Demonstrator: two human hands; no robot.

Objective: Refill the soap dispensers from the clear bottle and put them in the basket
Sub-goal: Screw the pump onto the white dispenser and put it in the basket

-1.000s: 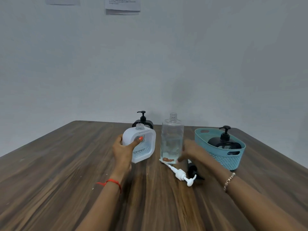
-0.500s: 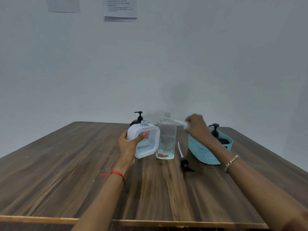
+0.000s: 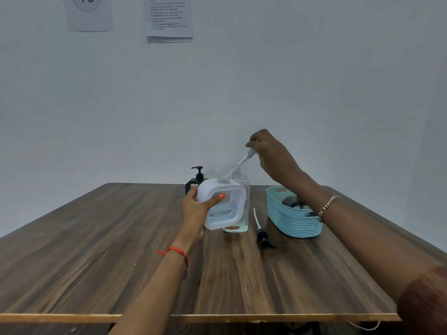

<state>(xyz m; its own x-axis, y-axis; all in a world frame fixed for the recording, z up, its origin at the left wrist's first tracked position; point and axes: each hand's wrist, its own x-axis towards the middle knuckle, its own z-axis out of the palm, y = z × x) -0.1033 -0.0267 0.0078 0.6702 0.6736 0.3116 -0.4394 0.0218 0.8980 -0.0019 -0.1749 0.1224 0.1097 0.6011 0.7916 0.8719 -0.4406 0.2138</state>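
We count one table point(image 3: 96, 250), one basket point(image 3: 292, 223) and one clear bottle point(image 3: 244, 187). We count three soap dispensers: one white dispenser point(image 3: 227, 201) and two black, the rear black dispenser point(image 3: 193, 183) and the basketed black dispenser point(image 3: 291, 201). We see two loose pumps, a white pump point(image 3: 244, 159) and a black pump point(image 3: 262, 234). Two hands show, the left hand point(image 3: 196, 211) and the right hand point(image 3: 271, 151), with one red thread point(image 3: 177, 251) and one bracelet point(image 3: 327, 205). Two wall notices: the left notice point(image 3: 89, 13) and the right notice point(image 3: 169, 18).

The one view (head-worn, wide-angle) looks forward and slightly down across the wooden table point(image 3: 96, 262) toward the wall point(image 3: 314, 81).
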